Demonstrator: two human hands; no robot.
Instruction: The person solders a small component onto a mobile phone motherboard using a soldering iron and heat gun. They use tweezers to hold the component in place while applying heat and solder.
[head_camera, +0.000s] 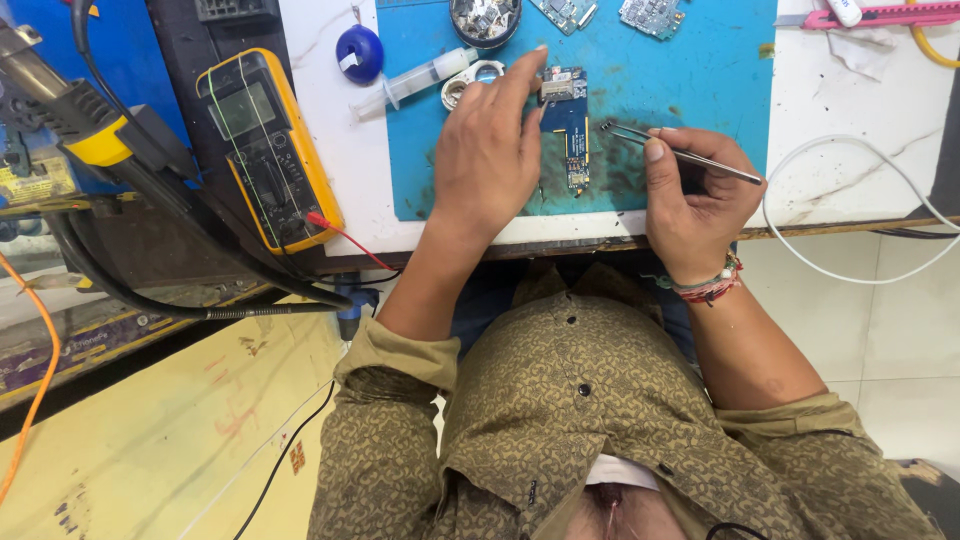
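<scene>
Electronics repair workshop: multimeter (268, 150), circuit boards (567, 125), blue mat (690, 80).

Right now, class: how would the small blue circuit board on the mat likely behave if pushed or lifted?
The circuit board looks thin and flat, so probably light and stiff. It lies flat on the mat, so likely slides, not rolls. Its exposed parts seem fragile; the left hand steadies it.
</scene>
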